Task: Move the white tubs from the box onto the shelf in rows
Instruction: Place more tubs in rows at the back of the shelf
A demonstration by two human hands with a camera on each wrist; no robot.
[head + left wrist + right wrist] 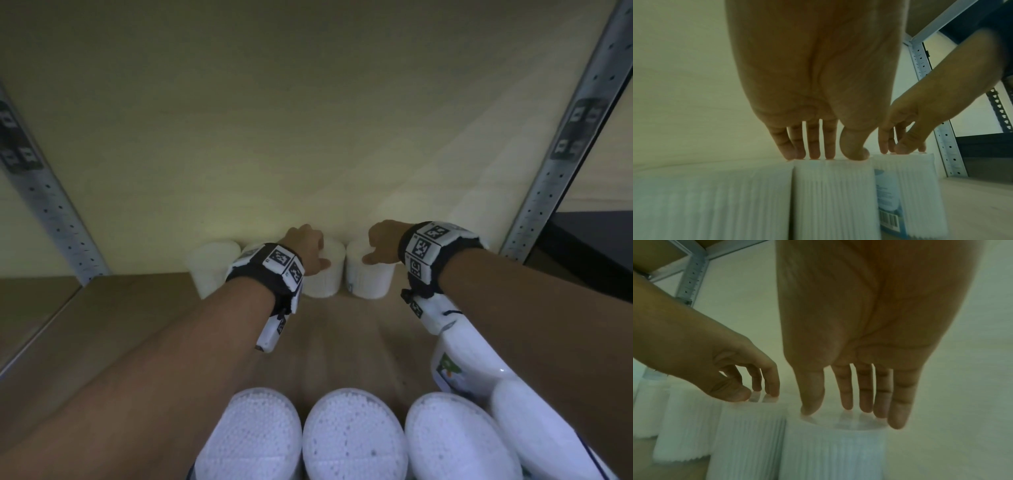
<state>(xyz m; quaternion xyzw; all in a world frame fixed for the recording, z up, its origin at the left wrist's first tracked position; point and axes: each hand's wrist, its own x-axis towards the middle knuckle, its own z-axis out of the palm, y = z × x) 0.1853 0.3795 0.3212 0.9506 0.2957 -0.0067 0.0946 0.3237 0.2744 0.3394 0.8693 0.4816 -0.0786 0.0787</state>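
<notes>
A row of ribbed white tubs stands against the back wall of the wooden shelf (pixel 137 325). My left hand (pixel 317 251) (pixel 836 155) rests its straight fingertips and thumb on the lid of the third tub (pixel 325 277) (pixel 832 194) (pixel 748 434). My right hand (pixel 375 246) (pixel 838 410) rests its fingertips the same way on the lid of the fourth tub (pixel 371 277) (pixel 832 454) (pixel 916 186), at the row's right end. The first tub (pixel 212 263) stands free at the left. The second tub (pixel 248 248) is mostly hidden behind my left wrist.
Several more white tubs (pixel 352 435) crowd the bottom of the head view, and one labelled tub (pixel 455 363) lies tilted under my right forearm. Perforated metal uprights (pixel 44 212) (pixel 561 144) frame the shelf bay. Bare shelf board stretches between the back row and the near tubs.
</notes>
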